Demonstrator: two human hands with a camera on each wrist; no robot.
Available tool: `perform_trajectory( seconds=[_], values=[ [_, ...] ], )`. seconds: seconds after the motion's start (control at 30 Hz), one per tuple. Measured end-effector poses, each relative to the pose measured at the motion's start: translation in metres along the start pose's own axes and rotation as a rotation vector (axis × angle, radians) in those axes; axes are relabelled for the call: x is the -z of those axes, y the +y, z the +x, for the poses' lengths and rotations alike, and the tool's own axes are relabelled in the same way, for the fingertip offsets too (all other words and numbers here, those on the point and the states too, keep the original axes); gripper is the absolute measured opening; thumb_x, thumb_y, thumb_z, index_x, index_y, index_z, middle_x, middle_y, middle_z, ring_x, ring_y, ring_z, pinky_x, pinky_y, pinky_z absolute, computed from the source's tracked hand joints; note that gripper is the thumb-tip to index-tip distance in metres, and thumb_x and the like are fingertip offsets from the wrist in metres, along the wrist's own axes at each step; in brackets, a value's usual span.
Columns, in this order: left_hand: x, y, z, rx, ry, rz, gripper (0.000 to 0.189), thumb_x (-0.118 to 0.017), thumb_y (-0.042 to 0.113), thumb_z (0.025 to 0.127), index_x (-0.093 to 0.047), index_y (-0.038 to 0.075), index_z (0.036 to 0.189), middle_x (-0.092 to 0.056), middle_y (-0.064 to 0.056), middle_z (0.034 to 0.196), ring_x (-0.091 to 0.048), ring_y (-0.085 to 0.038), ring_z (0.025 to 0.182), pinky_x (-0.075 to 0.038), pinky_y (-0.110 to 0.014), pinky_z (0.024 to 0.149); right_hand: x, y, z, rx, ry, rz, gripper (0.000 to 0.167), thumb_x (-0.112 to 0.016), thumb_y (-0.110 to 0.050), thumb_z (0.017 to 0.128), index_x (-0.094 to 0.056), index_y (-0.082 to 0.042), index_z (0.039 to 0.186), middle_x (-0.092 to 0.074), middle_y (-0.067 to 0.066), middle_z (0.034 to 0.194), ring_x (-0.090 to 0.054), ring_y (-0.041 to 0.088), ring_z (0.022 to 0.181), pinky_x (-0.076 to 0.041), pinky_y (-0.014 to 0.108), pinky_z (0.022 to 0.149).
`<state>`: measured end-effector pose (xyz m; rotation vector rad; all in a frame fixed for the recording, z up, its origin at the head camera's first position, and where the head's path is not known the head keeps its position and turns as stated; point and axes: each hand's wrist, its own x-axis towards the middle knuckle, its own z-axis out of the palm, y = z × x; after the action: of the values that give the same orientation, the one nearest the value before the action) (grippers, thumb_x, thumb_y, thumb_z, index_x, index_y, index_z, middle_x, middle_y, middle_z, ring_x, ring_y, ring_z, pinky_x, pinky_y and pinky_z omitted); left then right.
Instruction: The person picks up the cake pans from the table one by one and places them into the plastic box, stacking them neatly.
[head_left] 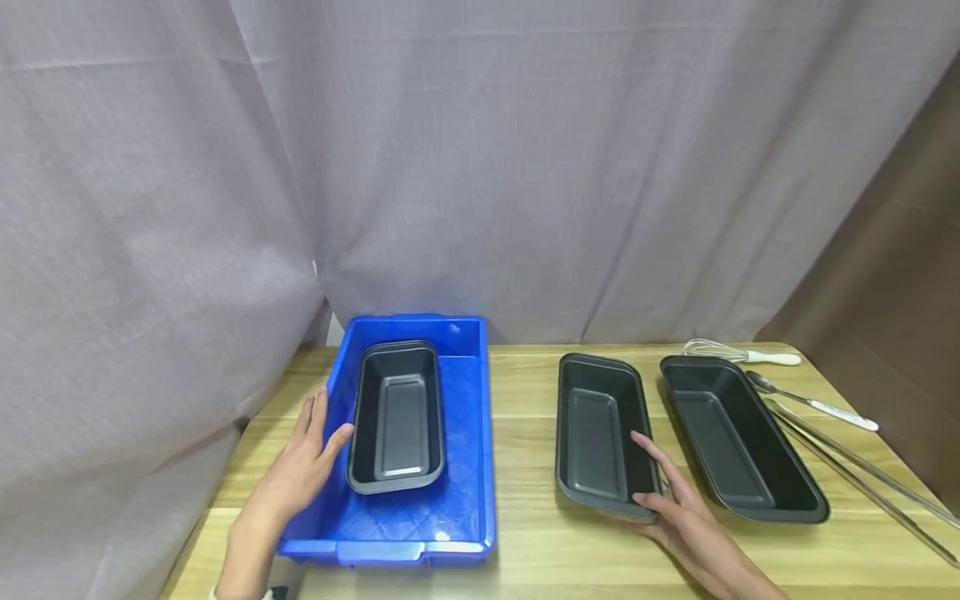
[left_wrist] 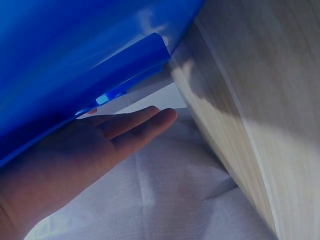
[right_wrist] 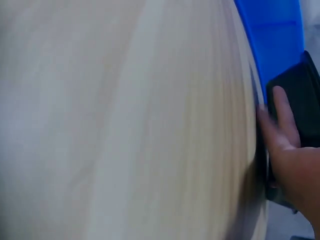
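Observation:
A dark loaf pan (head_left: 403, 417) lies inside the blue plastic bin (head_left: 486, 442) on the left. Beside the bin's left wall is my left hand (head_left: 296, 467), fingers stretched along the outside and thumb reaching over the rim. In the left wrist view the fingers (left_wrist: 145, 125) look straight against the bin's outer side. My right hand (head_left: 690, 525) grips a second loaf pan (head_left: 594, 429) at its near right corner, thumb and a finger over the rim, other fingers partly hidden beneath. A third loaf pan (head_left: 723, 442) sits just right of it.
Behind the third pan lies a whisk (head_left: 772, 358) with a white handle. A spoon (head_left: 843, 411) with a patterned handle and long metal tongs (head_left: 885, 477) rest farther right. The wooden table (head_left: 525, 417) ends at a grey curtain (head_left: 525, 167); a brown cloth (head_left: 892, 333) hangs on the right.

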<state>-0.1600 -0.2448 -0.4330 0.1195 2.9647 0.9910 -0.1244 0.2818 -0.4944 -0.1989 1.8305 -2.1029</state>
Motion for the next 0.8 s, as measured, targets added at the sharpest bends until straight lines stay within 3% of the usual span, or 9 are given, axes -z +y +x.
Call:
perform_trajectory(
  seconds=[0.1, 0.2, 0.3, 0.4, 0.47, 0.53, 0.67, 0.73, 0.8],
  values=[
    [0.001, 0.0, 0.0, 0.004, -0.004, -0.003, 0.082, -0.04, 0.045, 0.12, -0.004, -0.005, 0.174, -0.002, -0.041, 0.177, -0.018, -0.062, 0.161, -0.023, -0.073, 0.129, -0.009, -0.003, 0.0, 0.008, 0.087, -0.085, 0.082, -0.047, 0.0, 0.11, -0.011, -0.029, 0.178, 0.016, 0.014, 0.178, -0.029, 0.035, 0.15, -0.055, 0.04, 0.108],
    [0.001, -0.001, 0.0, 0.002, -0.003, -0.005, 0.082, -0.04, 0.045, 0.12, -0.004, -0.005, 0.174, -0.002, -0.041, 0.177, -0.018, -0.062, 0.161, -0.024, -0.073, 0.129, -0.015, -0.002, 0.001, 0.071, 0.054, -0.016, 0.078, -0.045, 0.003, 0.11, -0.016, -0.027, 0.177, -0.013, 0.012, 0.171, -0.054, 0.018, 0.14, -0.056, 0.027, 0.106],
    [0.0, -0.001, 0.0, -0.003, 0.001, -0.009, 0.082, -0.041, 0.045, 0.12, -0.005, -0.005, 0.173, -0.002, -0.041, 0.177, -0.018, -0.062, 0.161, -0.024, -0.073, 0.129, -0.019, -0.002, 0.0, 0.144, -0.053, 0.114, 0.076, -0.04, 0.008, 0.111, -0.018, -0.025, 0.176, -0.04, 0.009, 0.164, -0.067, 0.021, 0.137, -0.057, 0.033, 0.111],
    [0.0, -0.001, 0.0, -0.005, 0.0, -0.012, 0.082, -0.041, 0.045, 0.12, -0.004, -0.005, 0.173, -0.002, -0.042, 0.176, -0.018, -0.063, 0.161, -0.024, -0.074, 0.129, -0.024, -0.006, 0.0, 0.166, -0.068, 0.128, 0.076, -0.042, 0.008, 0.111, -0.019, -0.023, 0.176, -0.052, 0.006, 0.157, -0.066, 0.023, 0.139, -0.057, 0.036, 0.113],
    [0.0, -0.001, 0.0, -0.004, 0.002, -0.013, 0.082, -0.041, 0.045, 0.12, -0.005, -0.005, 0.173, -0.002, -0.042, 0.176, -0.017, -0.062, 0.161, -0.024, -0.073, 0.129, -0.03, -0.011, 0.001, 0.157, -0.024, 0.071, 0.077, -0.046, 0.006, 0.111, -0.017, -0.022, 0.177, -0.046, 0.014, 0.161, -0.064, 0.018, 0.14, -0.057, 0.034, 0.112],
    [0.0, -0.001, 0.0, -0.002, 0.003, -0.01, 0.082, -0.04, 0.046, 0.12, -0.005, -0.005, 0.174, -0.002, -0.041, 0.176, -0.018, -0.062, 0.161, -0.024, -0.073, 0.129, -0.037, -0.016, 0.003, 0.133, 0.02, 0.017, 0.079, -0.05, 0.003, 0.11, -0.016, -0.022, 0.177, -0.027, 0.018, 0.167, -0.059, 0.01, 0.139, -0.057, 0.03, 0.109],
    [0.001, 0.0, 0.0, -0.009, 0.007, 0.003, 0.082, -0.041, 0.045, 0.12, -0.005, -0.006, 0.173, -0.003, -0.042, 0.176, -0.019, -0.062, 0.16, -0.025, -0.073, 0.129, -0.048, -0.026, 0.006, 0.12, 0.005, 0.018, 0.083, -0.052, 0.002, 0.109, -0.011, -0.021, 0.178, 0.001, 0.02, 0.173, -0.056, 0.009, 0.139, -0.057, 0.031, 0.108],
    [0.0, 0.0, 0.0, -0.014, 0.01, 0.012, 0.082, -0.042, 0.044, 0.12, -0.005, -0.006, 0.173, -0.002, -0.042, 0.176, -0.02, -0.063, 0.16, -0.026, -0.073, 0.128, -0.053, -0.03, 0.008, 0.132, -0.012, 0.024, 0.081, -0.052, 0.002, 0.11, -0.013, -0.019, 0.177, -0.001, 0.021, 0.175, -0.058, 0.011, 0.14, -0.057, 0.032, 0.109],
    [0.0, 0.0, 0.0, -0.016, 0.011, 0.013, 0.082, -0.043, 0.043, 0.12, -0.005, -0.006, 0.173, 0.0, -0.042, 0.176, -0.018, -0.062, 0.161, -0.026, -0.073, 0.128, -0.058, -0.034, 0.009, 0.148, -0.017, 0.02, 0.077, -0.053, 0.003, 0.11, -0.018, -0.017, 0.175, -0.014, 0.026, 0.172, -0.061, 0.015, 0.14, -0.058, 0.034, 0.11]
  ],
)
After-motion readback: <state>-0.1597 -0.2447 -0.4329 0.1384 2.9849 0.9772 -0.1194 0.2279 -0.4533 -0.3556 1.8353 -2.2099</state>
